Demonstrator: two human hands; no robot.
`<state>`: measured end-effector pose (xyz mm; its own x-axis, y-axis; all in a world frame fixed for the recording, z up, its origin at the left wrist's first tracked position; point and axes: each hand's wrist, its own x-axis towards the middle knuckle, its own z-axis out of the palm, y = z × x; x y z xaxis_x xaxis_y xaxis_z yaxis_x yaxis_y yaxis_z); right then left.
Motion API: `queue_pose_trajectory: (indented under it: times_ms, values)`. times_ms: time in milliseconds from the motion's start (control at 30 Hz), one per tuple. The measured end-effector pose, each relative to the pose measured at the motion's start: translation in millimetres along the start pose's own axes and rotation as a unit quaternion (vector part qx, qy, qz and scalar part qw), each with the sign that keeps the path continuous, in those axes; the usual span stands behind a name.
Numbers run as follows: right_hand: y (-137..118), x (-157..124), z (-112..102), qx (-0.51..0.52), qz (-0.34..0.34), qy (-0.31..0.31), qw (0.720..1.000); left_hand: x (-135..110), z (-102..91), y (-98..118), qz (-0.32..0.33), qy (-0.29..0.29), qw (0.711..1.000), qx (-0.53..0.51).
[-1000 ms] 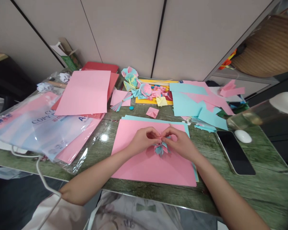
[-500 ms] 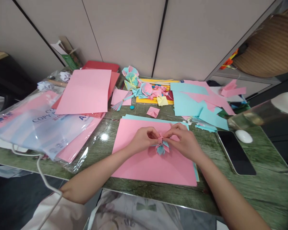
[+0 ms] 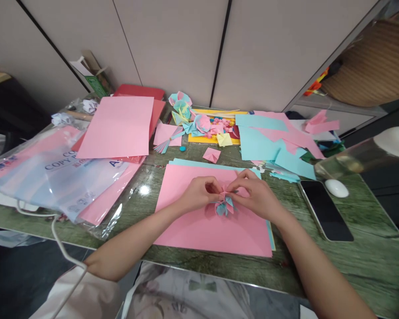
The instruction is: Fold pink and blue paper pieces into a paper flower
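Observation:
A small folded paper flower in pink and light blue is pinched between both hands. My left hand grips its upper pink part from the left, thumb and fingers pressed together. From the right, my right hand pinches the same upper part, its fingertips close to the left ones. Some of the flower's folds are hidden by the fingers. Beneath the hands lies a stack of pink sheets with light blue edges showing. A small folded pink paper square rests just behind the stack.
At the back, finished paper flowers lie by a yellow tray of small balls. Light blue paper sheets are at back right. A phone, white mouse and clear bottle stand right. A plastic paper packet covers the left.
The fingers have shifted slightly at the flower's top, and its pink upper part looks more spread. The flower has turned a little; both hands keep their places.

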<state>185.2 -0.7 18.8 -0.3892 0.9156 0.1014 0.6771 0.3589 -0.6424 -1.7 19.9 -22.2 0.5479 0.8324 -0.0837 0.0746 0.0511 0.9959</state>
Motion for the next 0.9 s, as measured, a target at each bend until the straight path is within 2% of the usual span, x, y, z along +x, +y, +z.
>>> queue_pose_trajectory:
  times_ms: [500, 633, 767, 900]
  values:
    - [1, 2, 3, 0.013, -0.003, -0.005, 1.0, 1, 2.8, -2, 0.005, 0.005, 0.999, -0.04]
    - [4, 2, 4, 0.022, 0.012, 0.008, 1.0, 3, 1.2, -1, -0.019, -0.017, 0.997, -0.078]
    - [8, 3, 5, 0.049, 0.024, 0.02, 0.998, 4, -1.3, 4, -0.049, -0.008, 0.993, -0.105]
    - [10, 3, 7, 0.075, 0.052, 0.068, 0.993, 0, -1.0, 10, -0.057, 0.011, 0.991, -0.12]
